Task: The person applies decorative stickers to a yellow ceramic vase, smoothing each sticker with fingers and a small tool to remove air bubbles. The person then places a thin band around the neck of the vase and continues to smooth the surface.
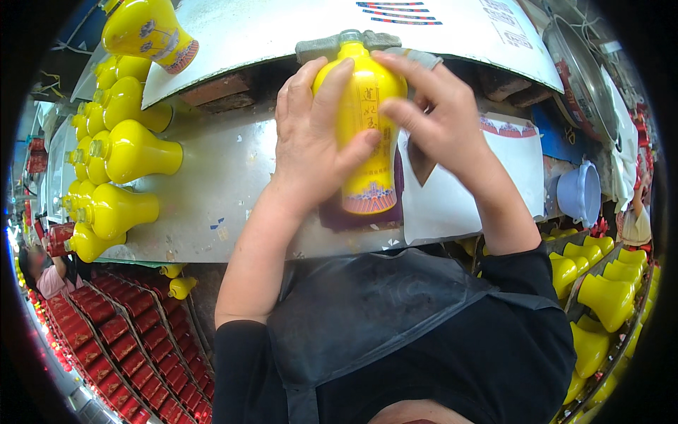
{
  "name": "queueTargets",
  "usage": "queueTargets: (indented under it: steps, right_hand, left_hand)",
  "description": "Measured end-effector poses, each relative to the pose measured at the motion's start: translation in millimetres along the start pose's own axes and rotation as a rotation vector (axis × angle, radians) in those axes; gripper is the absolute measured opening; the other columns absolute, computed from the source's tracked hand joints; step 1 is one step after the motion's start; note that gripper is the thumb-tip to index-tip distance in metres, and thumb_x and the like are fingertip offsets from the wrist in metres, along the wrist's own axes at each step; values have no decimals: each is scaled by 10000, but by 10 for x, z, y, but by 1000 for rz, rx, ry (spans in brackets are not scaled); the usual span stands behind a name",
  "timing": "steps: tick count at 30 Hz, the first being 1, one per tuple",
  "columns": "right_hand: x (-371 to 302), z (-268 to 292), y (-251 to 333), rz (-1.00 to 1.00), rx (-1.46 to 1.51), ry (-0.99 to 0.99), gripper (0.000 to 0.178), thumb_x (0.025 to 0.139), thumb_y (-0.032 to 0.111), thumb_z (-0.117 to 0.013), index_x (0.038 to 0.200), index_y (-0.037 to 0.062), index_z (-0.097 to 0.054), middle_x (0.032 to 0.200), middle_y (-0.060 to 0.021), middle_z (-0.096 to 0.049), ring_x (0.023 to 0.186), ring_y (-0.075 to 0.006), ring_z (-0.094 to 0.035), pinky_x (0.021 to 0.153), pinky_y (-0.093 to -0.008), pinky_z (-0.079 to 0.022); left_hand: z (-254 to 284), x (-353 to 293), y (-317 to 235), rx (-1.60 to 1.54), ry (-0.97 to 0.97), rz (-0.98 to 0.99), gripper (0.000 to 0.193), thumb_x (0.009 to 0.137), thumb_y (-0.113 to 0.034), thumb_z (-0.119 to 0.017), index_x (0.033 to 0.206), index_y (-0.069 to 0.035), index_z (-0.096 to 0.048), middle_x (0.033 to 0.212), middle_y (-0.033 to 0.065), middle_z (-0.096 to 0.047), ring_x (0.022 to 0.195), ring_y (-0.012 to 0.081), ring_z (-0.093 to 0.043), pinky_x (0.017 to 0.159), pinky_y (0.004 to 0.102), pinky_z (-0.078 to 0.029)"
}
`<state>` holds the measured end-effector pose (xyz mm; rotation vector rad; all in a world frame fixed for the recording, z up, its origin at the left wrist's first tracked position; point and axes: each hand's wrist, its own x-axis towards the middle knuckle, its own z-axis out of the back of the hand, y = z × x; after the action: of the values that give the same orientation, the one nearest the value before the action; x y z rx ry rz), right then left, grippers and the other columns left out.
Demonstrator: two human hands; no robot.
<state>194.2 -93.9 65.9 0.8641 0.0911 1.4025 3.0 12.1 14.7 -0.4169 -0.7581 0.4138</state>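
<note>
A glossy yellow bottle (358,141) lies in front of me, its neck pointing away and resting by a rolled grey cloth (318,49). Dark lettering runs down its face, and a patterned band circles its base. Under it is a dark purple cloth (330,216). My left hand (304,134) grips the bottle's left side, its thumb across the front. On the right side, my right hand (438,106) rests its fingertips at the bottle's shoulder. A flat brown scraper-like piece (421,167) shows beneath that palm; the fingers partly hide how it is held.
Several yellow bottles (138,152) lie at the left, one decorated bottle (148,35) above them. A white board (282,35) carries printed strips (400,13). Right of the bottle are a white sheet (452,194) and a pale blue bucket (579,193). Red boxes (120,339) stack lower left.
</note>
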Motion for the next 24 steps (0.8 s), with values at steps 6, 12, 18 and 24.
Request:
queueTargets:
  steps: [6,12,18,24]
  right_hand:
    - [196,287,185,-183,674,59,257,1015,130,-636,1244,14,-655,983,-10,-694,960,-114,-709,878,-281,-604]
    - [313,186,418,428,-369,-58,312,862,51,-781,1166,103,-729,885,-98,-695,765,-250,-707,684,-323,-579]
    - [302,201,376,410,-364,83,311,865,90,-806,1170,108,-748,909,-102,-730,755,-230,-716,669,-314,-584]
    - [223,164,163,393,-143,-230,309,902,83,-790,1208,89,-741,1023,-94,-768,879,-213,-756,772,-283,-609]
  left_hand:
    - [-15,-3,5,-47,-37,-5,940,795,-397,-791,1570,-101,-350,1486,202,-431,1357,419,-405,1169,520,-322]
    - [-43,-41,-30,-74,-65,60,1069,758,-351,-855,1586,-42,-255,1490,229,-426,1364,427,-404,1174,532,-317]
    - [-28,-72,-6,-108,-160,59,924,847,-414,-785,1549,-28,-324,1463,219,-447,1345,394,-422,1158,496,-317]
    - [-43,3,-21,-296,-198,185,672,950,-389,-678,1472,-30,-455,1346,163,-524,1250,317,-480,1112,448,-361]
